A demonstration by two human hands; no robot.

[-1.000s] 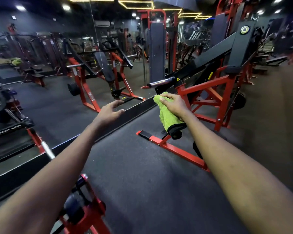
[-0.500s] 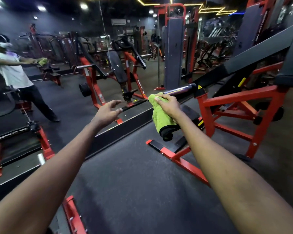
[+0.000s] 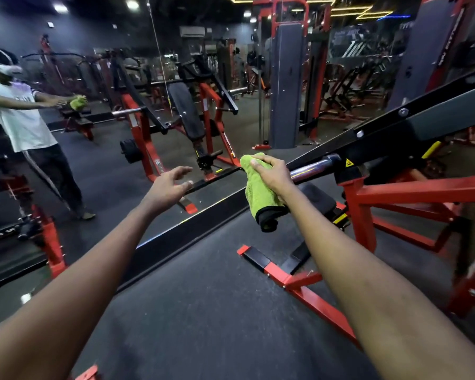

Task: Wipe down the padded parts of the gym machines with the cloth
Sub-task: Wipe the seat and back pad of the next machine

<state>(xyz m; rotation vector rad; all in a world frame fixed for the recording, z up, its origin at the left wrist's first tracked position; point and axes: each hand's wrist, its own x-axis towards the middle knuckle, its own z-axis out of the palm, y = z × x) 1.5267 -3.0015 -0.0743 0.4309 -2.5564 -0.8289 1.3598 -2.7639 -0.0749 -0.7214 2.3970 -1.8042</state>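
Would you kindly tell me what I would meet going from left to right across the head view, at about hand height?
reflected person → left hand, open → green cloth, gripped by the right hand → chrome bar → yellow warning sticker → red frame upright

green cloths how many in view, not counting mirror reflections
1. The green cloth hangs from the right hand, near the machine's chrome bar. The green patch far left is its mirror reflection. Others may be hidden.

A lime-green cloth (image 3: 258, 185) with a black edge; a red machine frame (image 3: 412, 192) with a black seat pad (image 3: 317, 197); a dark grey floor (image 3: 203, 311).
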